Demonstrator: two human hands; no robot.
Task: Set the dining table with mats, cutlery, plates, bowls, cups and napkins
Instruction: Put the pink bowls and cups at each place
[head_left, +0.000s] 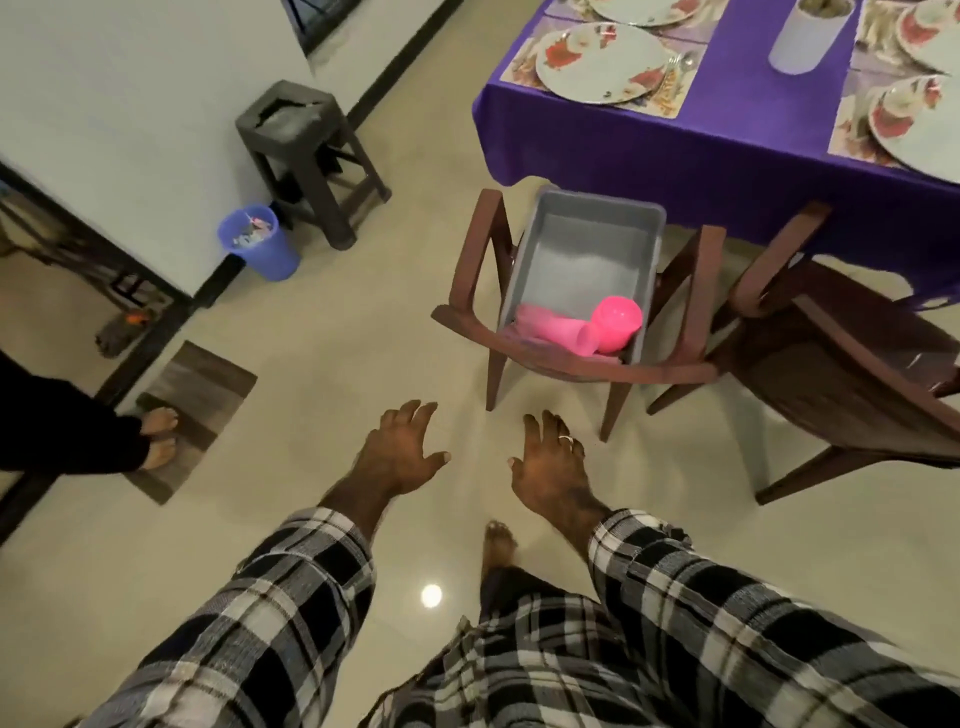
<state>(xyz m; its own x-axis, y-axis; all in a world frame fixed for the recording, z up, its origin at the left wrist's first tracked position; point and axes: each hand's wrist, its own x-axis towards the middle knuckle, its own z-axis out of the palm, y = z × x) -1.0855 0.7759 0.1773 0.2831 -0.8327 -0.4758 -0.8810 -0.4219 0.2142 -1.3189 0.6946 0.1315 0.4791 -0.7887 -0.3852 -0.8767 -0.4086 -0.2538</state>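
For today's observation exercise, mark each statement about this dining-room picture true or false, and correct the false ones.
1. The grey tub sits on a chair seat. True.
2. Both hands are carrying plates. False: the left hand and right hand are open and hold nothing.
3. Pink cups lie inside the tub. True.
4. The tablecloth is green. False: it is purple.
5. Floral plates already rest on mats on the table. True.
6. The blue bin stands on the dark stool. False: it stands on the floor beside the stool.
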